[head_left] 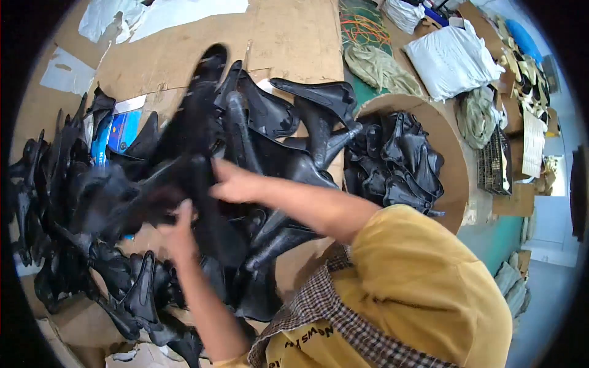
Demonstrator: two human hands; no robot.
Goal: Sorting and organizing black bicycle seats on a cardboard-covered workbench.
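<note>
Black moulded pieces shaped like long-nosed bicycle saddles lie heaped across a cardboard-covered table. My right hand is closed at the edge of a long dark saddle-shaped piece, which is smeared by motion and stands in front of the heap. Its fingertips are hidden against the black material. My left hand is lower and to the left, beside that piece. Blur and the dark pieces around it hide most of its fingers. More saddle-shaped pieces lie to the right of my hands.
A round cardboard drum full of black pieces stands against the table's right side. Dense piles crowd the left. Among them sits a blue box. White sacks, a dark crate and green cloth lie beyond the drum.
</note>
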